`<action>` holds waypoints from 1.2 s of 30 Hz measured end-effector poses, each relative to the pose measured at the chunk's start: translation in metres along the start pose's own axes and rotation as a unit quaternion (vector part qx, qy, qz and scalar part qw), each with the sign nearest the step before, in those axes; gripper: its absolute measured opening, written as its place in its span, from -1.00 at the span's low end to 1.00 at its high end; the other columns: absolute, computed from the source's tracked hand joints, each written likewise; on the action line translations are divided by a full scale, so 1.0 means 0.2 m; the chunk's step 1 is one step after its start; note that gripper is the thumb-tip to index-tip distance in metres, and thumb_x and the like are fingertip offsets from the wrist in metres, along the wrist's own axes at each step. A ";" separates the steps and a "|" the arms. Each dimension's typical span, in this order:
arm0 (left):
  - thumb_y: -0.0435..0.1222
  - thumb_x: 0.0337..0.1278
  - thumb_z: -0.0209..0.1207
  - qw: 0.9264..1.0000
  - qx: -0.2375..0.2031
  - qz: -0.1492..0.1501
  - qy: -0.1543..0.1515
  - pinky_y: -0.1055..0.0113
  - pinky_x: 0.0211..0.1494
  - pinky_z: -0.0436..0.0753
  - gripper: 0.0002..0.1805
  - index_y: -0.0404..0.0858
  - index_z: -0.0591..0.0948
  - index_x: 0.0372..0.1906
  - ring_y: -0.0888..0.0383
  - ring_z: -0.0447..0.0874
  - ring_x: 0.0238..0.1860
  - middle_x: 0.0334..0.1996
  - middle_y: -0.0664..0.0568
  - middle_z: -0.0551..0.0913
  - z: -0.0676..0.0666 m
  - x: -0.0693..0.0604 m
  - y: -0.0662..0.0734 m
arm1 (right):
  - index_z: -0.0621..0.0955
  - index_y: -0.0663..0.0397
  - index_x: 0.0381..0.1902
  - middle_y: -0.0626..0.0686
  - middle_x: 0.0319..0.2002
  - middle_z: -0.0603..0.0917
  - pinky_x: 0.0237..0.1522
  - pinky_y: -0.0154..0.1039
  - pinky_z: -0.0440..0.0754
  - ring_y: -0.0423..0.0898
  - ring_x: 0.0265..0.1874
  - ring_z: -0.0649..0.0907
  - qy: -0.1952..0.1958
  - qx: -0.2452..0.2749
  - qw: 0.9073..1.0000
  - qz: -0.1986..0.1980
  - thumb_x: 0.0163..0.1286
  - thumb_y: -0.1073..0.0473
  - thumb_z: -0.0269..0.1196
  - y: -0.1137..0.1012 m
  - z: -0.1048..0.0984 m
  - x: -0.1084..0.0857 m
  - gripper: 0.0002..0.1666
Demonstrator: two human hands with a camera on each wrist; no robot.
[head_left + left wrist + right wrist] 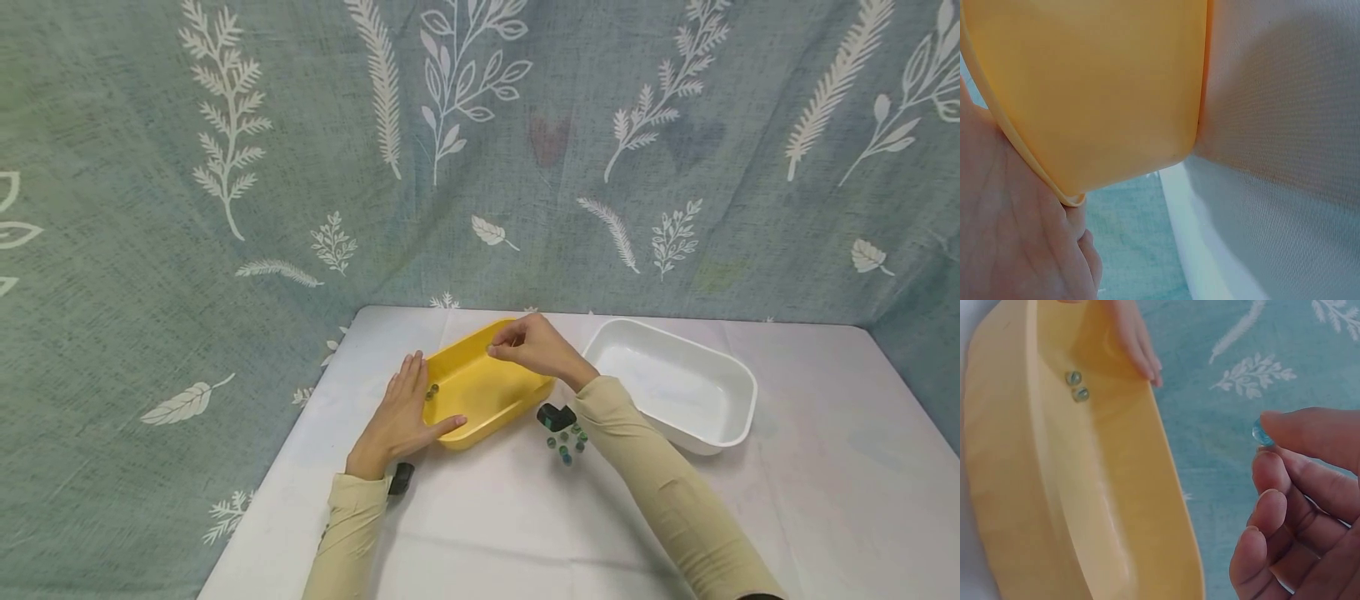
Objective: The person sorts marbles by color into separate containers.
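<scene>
My right hand [534, 346] is raised over the far part of a yellow tray [480, 392]. Between thumb and forefinger it pinches a clear bluish glass marble [1261, 432]; the other fingers are curled in. My left hand [408, 408] rests on the tray's left end with fingers straight, its thumb stretched over the near side. The left wrist view shows the palm against the tray rim [1019, 147]. Two marbles [1077, 385] lie inside the tray, close to the left hand's end.
Several green and blue marbles [566, 446] lie loose on the white table [495, 517], near my right wrist. A white tray [675, 383] stands at the right, partly behind the right forearm. A green leaf-patterned cloth [450, 208] hangs behind the table.
</scene>
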State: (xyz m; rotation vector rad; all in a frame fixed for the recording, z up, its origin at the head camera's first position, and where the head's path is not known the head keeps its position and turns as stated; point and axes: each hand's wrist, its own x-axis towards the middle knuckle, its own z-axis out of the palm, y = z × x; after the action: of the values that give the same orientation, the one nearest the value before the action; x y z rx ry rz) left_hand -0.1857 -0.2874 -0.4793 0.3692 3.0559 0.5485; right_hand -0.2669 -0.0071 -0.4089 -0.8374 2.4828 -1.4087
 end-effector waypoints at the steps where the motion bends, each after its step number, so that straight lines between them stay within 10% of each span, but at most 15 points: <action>1: 0.51 0.11 0.09 1.000 0.001 0.000 0.001 -0.16 0.74 -0.13 0.38 -0.37 -0.15 0.66 -0.12 -0.38 0.73 0.71 -0.16 -0.30 0.00 0.00 0.00 | 0.81 0.08 -0.16 0.09 -0.24 0.81 -0.40 -0.33 0.56 -0.14 -0.48 0.56 -0.002 0.001 1.000 0.000 0.43 0.08 0.37 0.00 0.01 0.00 -0.80; 36: 0.51 0.12 0.09 1.000 0.008 0.000 0.000 -0.18 0.73 -0.10 0.37 -0.37 -0.13 0.66 -0.11 -0.38 0.73 0.72 -0.15 -0.30 -0.01 -0.01 0.00 | 0.82 0.10 -0.20 0.04 -0.23 0.84 -0.19 -0.30 0.71 -0.16 -0.31 0.72 -0.049 -0.055 0.997 0.026 0.41 0.11 0.39 -0.01 0.14 0.17 -0.82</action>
State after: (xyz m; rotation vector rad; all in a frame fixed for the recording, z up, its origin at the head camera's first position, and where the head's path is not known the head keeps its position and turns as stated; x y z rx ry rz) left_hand -0.1845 -0.2873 -0.4778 0.3710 3.0613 0.5248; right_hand -0.2831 -0.0472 -0.4181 -0.8344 2.5066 -1.1943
